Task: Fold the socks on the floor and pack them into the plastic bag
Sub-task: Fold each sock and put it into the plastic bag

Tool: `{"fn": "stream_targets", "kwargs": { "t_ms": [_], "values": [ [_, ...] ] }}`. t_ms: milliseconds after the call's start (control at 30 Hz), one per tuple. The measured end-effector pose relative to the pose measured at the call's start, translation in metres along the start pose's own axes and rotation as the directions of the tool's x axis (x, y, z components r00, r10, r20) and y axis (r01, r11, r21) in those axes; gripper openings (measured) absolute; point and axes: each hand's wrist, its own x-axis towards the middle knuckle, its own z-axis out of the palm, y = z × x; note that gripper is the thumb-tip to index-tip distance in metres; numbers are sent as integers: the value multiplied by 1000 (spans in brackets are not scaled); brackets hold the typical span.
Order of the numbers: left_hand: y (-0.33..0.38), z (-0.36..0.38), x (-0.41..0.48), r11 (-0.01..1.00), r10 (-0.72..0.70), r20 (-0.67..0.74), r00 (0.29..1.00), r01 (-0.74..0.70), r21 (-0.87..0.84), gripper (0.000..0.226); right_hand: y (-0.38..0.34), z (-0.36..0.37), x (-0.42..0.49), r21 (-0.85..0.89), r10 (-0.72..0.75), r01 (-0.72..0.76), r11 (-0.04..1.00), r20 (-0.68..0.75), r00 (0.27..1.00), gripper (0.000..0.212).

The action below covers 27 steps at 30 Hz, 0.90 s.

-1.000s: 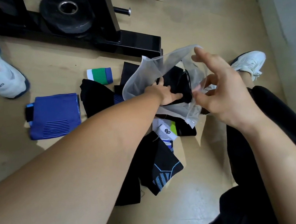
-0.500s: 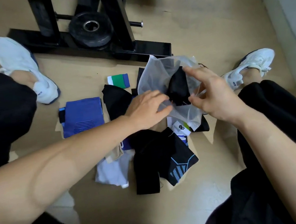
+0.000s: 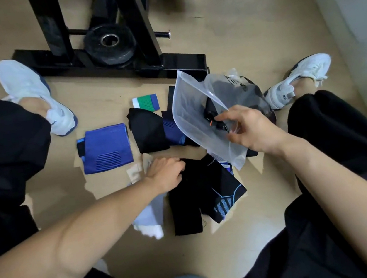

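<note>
head view: rack base (image 3: pixel 181 64) behind plastic bag (image 3: pixel 195 122) and socks (image 3: pixel 184 200).

Right grip (image 3: pixel 250 129) pinching plastic bag (image 3: pixel 193 120), dark socks (image 3: pixel 251 97) inside, left grip (image 3: pixel 166 174) grasping black sock (image 3: pixel 184 206) on floor (image 3: pixel 255 21)

A translucent plastic bag (image 3: pixel 194 123), raised and tilted with dark socks (image 3: pixel 251 96) inside, hangs over a folded blue ribbed sock (image 3: pixel 105 148), a small green-white-blue sock (image 3: pixel 146 102), a folded black sock (image 3: pixel 147 130) and unfolded black socks (image 3: pixel 187 200) on the floor.
</note>
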Motion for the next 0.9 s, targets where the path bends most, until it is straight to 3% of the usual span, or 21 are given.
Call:
{"fn": "stream_targets", "kwargs": {
  "t_ms": [100, 200, 300, 367, 500, 600, 767, 900],
  "values": [
    [-6, -11, -4, 995, -30, -76, 997, 22, -100, 25, 2, 1, -3, -23, -8, 9, 1000, 11, 1000, 45],
    [-16, -35, -10, 962, -49, -159, 986, 4, -273, 16, -1, -2, -8, -77, -42, 37, 996, -74, 996, 46],
    [-20, -70, -21, 931, -59, -192, 980, -15, -366, 15, -16, -8, -13, -328, -201, 117, 937, -235, 951, 48],
    [-19, -93, -28, 916, -66, -204, 977, -22, -400, 15, -30, -9, -17, -396, -286, 164, 904, -271, 919, 46],
    [-17, -137, -49, 898, 13, -239, 971, -116, -424, 15, -54, 13, -30, -215, -284, 252, 943, -131, 950, 55],
    [-14, -162, -67, 888, 69, -265, 962, -181, -423, 15, -58, 28, -30, -117, -230, 227, 967, -15, 973, 68],
    [-28, -177, -83, 792, -65, -311, 948, -141, -594, 20, -60, 33, -20, 101, -135, 138, 985, -30, 990, 17],
    [-43, -180, -78, 788, -120, -282, 952, -82, -610, 14, -62, 25, -19, 242, -97, 102, 965, -33, 995, 15]
  ]
}}
